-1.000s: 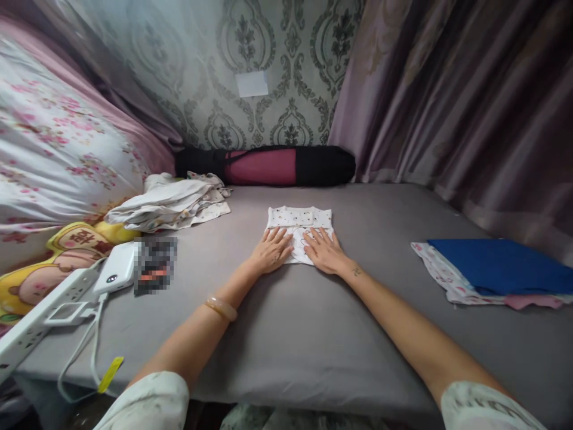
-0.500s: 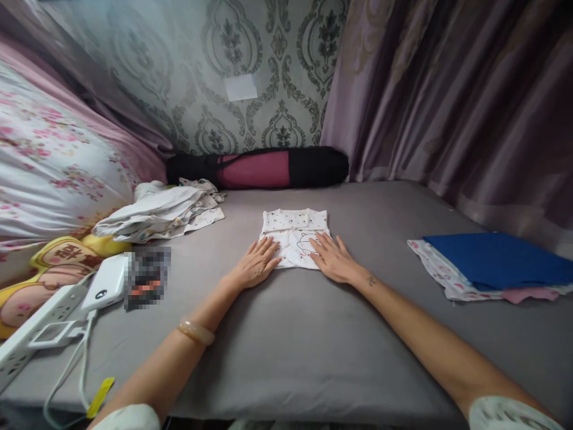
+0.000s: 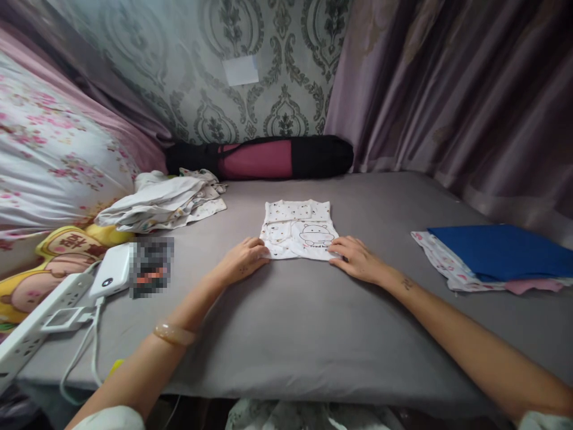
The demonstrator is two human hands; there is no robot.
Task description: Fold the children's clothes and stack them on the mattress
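Note:
A small white baby shirt [image 3: 298,230] lies folded on the grey bedsheet, with tiny dots and an outlined cartoon animal face on its right half. Its top part is folded over in a band. My left hand [image 3: 245,260] is at the near left corner, fingers bent over the edge and thumb close to them, pinching the cloth. At the near right corner my right hand [image 3: 356,258] grips in the same way, beside the printed face. The fingertips' undersides are hidden.
On the right lies a stack of folded clothes with a blue piece [image 3: 501,251] on top. To the left are crumpled white clothes [image 3: 165,203], a power bank [image 3: 113,270], a power strip [image 3: 42,316] and cables. A black and maroon roll bag [image 3: 257,158] lies along the wall.
Both hands have slid outward and toward me, from lying flat on the shirt to its near corners. More of the printed face shows. The view has tilted slightly down.

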